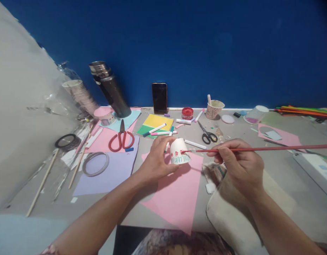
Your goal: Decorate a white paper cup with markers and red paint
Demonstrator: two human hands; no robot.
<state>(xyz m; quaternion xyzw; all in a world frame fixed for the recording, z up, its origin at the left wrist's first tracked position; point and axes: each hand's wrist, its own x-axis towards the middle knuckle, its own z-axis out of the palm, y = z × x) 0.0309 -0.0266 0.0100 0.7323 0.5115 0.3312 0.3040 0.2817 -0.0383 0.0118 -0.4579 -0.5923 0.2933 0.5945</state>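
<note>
A white paper cup (pixel 179 147), upside down and slightly tilted, is held in my left hand (pixel 158 157), thumb below and fingers behind it. Green zigzag strokes run along its rim, with small red marks above them. My right hand (pixel 239 166) pinches a long red paintbrush (pixel 248 148), whose handle points off to the right. The brush tip touches or nearly touches the red marks on the cup's side. Under the cup lies a sheet of pink paper (pixel 179 198). An open pot of red paint (pixel 187 113) stands behind the cup.
Several markers (pixel 163 133), black scissors (pixel 209 137) and red-handled scissors (pixel 121 140) lie beyond my hands. A dark flask (pixel 112 90), a phone (pixel 159 98) and a patterned cup (pixel 214 109) stand near the blue wall. A beige cloth (pixel 232 209) lies beneath my right forearm. Tape rolls (pixel 96 173) rest left.
</note>
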